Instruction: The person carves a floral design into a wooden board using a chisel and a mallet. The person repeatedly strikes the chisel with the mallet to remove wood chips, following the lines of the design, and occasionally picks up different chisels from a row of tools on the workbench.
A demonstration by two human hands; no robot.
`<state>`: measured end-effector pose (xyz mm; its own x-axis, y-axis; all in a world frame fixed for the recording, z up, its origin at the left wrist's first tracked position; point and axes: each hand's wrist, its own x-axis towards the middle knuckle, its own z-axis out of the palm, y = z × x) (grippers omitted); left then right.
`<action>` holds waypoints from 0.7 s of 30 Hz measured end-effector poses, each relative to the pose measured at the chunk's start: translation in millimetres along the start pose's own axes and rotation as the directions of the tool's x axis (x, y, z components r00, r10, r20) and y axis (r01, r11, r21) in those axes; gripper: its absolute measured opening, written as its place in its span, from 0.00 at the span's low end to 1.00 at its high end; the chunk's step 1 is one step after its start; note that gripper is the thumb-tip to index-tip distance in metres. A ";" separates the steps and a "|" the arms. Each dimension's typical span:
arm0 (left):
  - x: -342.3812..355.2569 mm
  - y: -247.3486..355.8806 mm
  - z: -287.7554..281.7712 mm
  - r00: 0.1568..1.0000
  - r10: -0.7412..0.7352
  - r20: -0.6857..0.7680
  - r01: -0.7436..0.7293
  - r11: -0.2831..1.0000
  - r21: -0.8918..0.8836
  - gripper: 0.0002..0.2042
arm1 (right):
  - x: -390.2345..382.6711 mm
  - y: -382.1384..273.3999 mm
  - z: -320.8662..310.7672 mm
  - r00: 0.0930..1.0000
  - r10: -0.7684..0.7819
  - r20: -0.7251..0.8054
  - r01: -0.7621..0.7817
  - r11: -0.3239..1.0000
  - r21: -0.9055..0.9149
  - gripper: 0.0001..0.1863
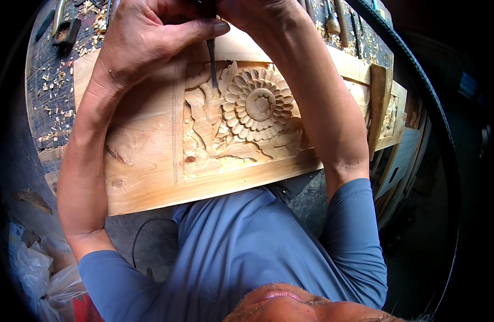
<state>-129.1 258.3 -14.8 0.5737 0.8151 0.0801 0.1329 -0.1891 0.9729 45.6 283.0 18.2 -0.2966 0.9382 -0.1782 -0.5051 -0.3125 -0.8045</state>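
A narrow dark carving chisel (211, 60) stands nearly upright, its tip against the carved relief just left of a many-petalled flower (260, 103). My left hand (145, 40) is closed on the chisel, with the thumb laid across its shaft. Beside it, at the upper edge, my right hand (253, 15) closes in against the dark upper part of the tool; most of its fingers are cut off from view. Under both arms lies a pale wooden panel (142, 155), with leaves and stems carved around the flower in a sunken field. Pencil lines run down its plain left part.
Wood shavings litter the dark bench (53, 102). A small dark box-shaped tool (66, 33) lies far left; a brush (332, 22) and other tools lie far right. A wooden bar (380, 107) crosses the panel's right side. A dark cable (413, 56) arcs past; a plastic bag (40, 273) sits lower left.
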 end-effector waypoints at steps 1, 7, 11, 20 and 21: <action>-0.5 -1.3 -0.9 1.000 0.000 -0.003 0.000 1.000 0.005 0.08 | 0.6 1.6 -0.7 1.000 0.007 0.003 -0.007 1.000 0.004 0.15; -3.3 -9.8 -3.2 0.999 0.012 -0.044 -0.017 0.994 -0.107 0.07 | 3.1 5.8 0.8 0.999 0.024 0.022 -0.024 0.999 0.024 0.16; -1.1 -7.8 -4.9 1.000 0.015 0.006 -0.014 0.998 -0.056 0.07 | 2.8 5.9 -0.5 1.000 0.024 0.019 -0.025 0.999 0.029 0.16; -0.1 -1.2 -3.2 1.000 0.016 0.001 -0.016 1.000 0.011 0.07 | 3.4 3.4 2.5 0.999 0.018 0.029 -0.018 0.999 0.026 0.17; -2.0 -3.0 -3.1 1.000 -0.002 0.002 0.002 1.000 -0.003 0.07 | 5.7 6.5 1.8 0.999 0.023 0.040 -0.024 0.999 0.028 0.18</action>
<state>-133.2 258.9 -17.2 0.5753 0.8143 0.0772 0.1315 -0.1852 0.9739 39.2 286.1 13.0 -0.3400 0.9243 -0.1737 -0.5206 -0.3388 -0.7837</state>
